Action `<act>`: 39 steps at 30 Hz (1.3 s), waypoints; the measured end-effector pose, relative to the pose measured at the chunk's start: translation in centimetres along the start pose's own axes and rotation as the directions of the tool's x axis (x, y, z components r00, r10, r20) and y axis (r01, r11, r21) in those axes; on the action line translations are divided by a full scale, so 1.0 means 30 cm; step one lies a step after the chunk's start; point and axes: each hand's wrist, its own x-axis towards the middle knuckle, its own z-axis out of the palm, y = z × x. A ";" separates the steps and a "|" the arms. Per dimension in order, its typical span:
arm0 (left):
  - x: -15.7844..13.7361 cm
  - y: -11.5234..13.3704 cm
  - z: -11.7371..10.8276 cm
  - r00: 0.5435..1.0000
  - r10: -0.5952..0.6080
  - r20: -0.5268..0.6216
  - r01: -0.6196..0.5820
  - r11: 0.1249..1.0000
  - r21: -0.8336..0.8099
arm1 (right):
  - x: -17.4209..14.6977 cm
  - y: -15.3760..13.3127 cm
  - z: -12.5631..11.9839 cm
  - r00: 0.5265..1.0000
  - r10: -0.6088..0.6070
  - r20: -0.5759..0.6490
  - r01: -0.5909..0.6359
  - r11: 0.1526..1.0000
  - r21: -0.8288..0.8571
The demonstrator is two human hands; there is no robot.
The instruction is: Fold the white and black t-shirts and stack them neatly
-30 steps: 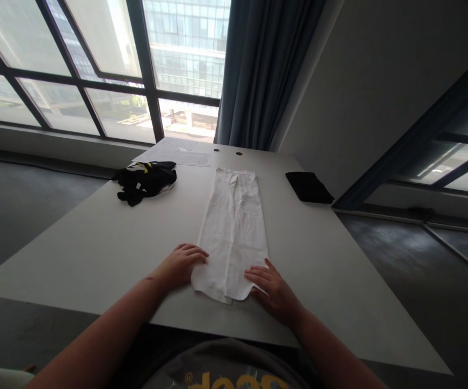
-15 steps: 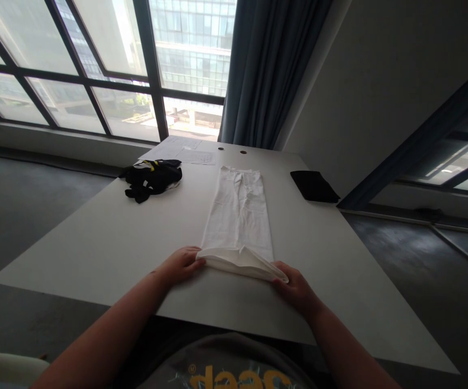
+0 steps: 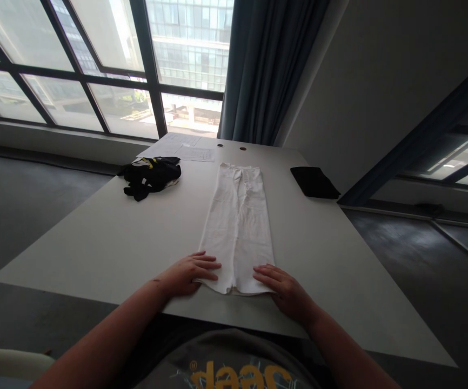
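Observation:
A pair of white trousers [image 3: 238, 221] lies lengthwise on the white table, waistband at the far end and leg hems toward me. My left hand [image 3: 191, 274] rests on the left corner of the hems, its fingers stretched out over the cloth. On the right corner lies my right hand [image 3: 285, 286], fingers extended flat across the fabric. Both thumbs are mostly hidden. The hem edge lies down along the near side, with a small fold at its middle.
A crumpled black garment with yellow and white parts [image 3: 151, 177] lies on the left of the table [image 3: 136, 243]. A folded black cloth [image 3: 314, 182] sits at the right edge. Paper sheets [image 3: 195, 153] lie at the far left, near two round holes. A blue curtain [image 3: 266, 70] hangs behind.
Earlier both hands gripped the raised, gaping hems at the sides. Now the hems are down on the table, and my fingers lie spread over the cloth.

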 end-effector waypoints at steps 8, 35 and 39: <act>-0.003 -0.068 0.011 0.980 -0.120 -0.162 0.133 0.989 0.070 | 0.019 0.040 -0.011 0.986 0.136 0.099 -0.133 0.991 -0.034; -0.008 0.041 -0.023 0.965 -0.209 -0.157 0.213 0.977 0.004 | -0.054 -0.004 -0.084 0.975 0.222 -0.011 -0.206 0.922 0.328; 0.059 0.060 -0.074 0.924 -0.276 -0.263 0.268 0.961 -0.068 | 0.015 0.012 -0.137 0.876 0.469 -0.108 -0.399 0.833 0.385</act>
